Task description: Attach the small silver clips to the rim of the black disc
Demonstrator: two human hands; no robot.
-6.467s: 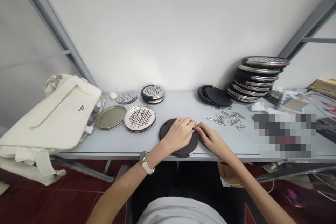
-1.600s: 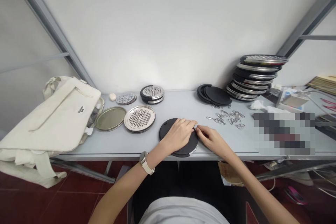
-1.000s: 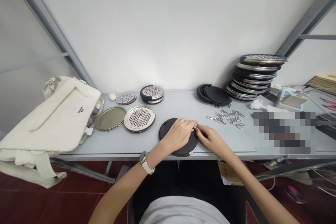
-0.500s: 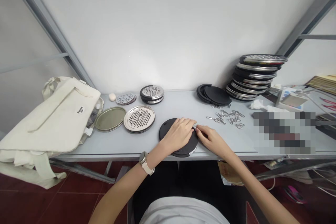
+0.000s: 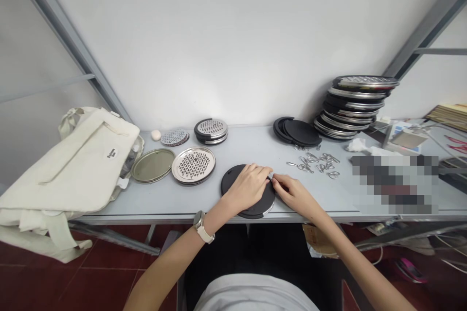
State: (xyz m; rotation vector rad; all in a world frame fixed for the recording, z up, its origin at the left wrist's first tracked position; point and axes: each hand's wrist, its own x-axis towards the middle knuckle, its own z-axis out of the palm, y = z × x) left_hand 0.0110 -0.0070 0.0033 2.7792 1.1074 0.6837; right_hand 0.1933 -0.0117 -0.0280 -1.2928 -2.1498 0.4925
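A round black disc with a steel rim [image 5: 228, 178] lies on the table near its front edge. My left hand [image 5: 249, 185] is laid across its top, holding it down, with the fingers close together and curled towards the far right rim. At that rim my right hand [image 5: 286, 187] is closed in a pinch on a small shiny metal clip [image 5: 271, 175], mostly hidden by the fingertips. Several loose wire clips [image 5: 313, 161] are scattered to the right, beyond my right hand. A round grater plate [image 5: 193, 165] rests left of the disc.
Farther left are an olive round plate [image 5: 153, 165], a cream bag [image 5: 73, 160] and a small egg-shaped object [image 5: 156, 134]. Small graters [image 5: 211, 129] are stacked near the wall. Black discs [image 5: 302, 132] and a tall leaning pile of rimmed discs [image 5: 353, 107] stand at the back right.
Hardly anything differs. Both hands stay at the black disc, with only a very slight shift of the fingers at the clip.
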